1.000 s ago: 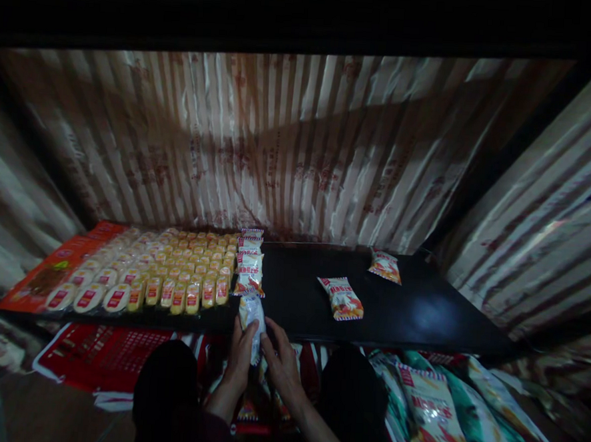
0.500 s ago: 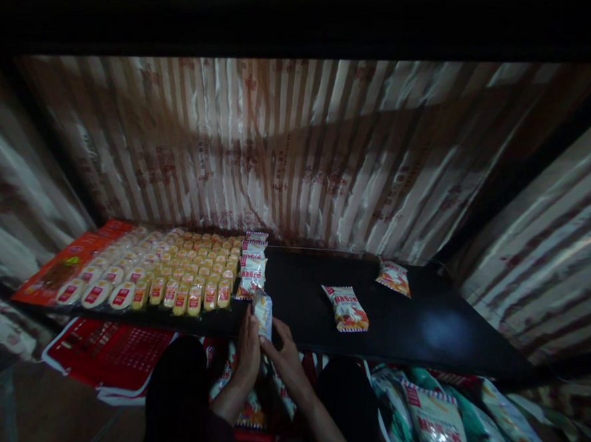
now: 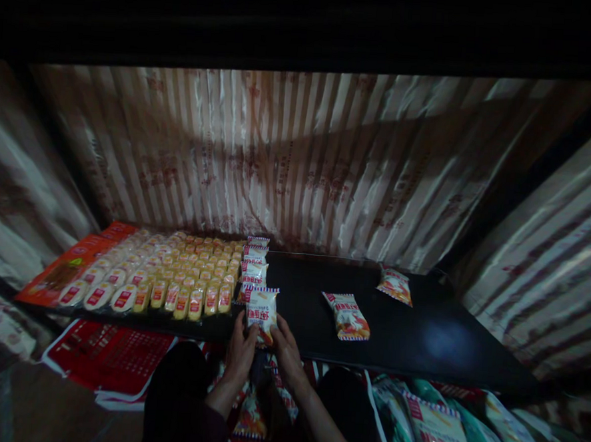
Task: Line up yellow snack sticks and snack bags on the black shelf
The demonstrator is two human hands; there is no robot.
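Between my two hands, at the front edge of the black shelf (image 3: 299,328), is a white and orange snack bag (image 3: 262,307) with red print. My left hand (image 3: 240,351) grips its left side, and my right hand (image 3: 287,350) closes on its right side. The bag faces up with its striped top edge pointing away from me. Just behind it runs a column of matching snack bags (image 3: 254,272), overlapping front to back. To their left stand rows of small yellow wrapped cakes (image 3: 195,300).
Round white packs (image 3: 98,294) and an orange packet (image 3: 73,261) lie at the shelf's left. Two loose snack bags, a nearer one (image 3: 349,318) and a farther one (image 3: 395,286), rest to the right. Below are a red basket (image 3: 102,352) and more bags (image 3: 437,430). Striped cloth (image 3: 299,161) hangs behind.
The snack bag in my hands has turned from edge-on to face up, its printed front now showing. My hands have spread to its two sides.
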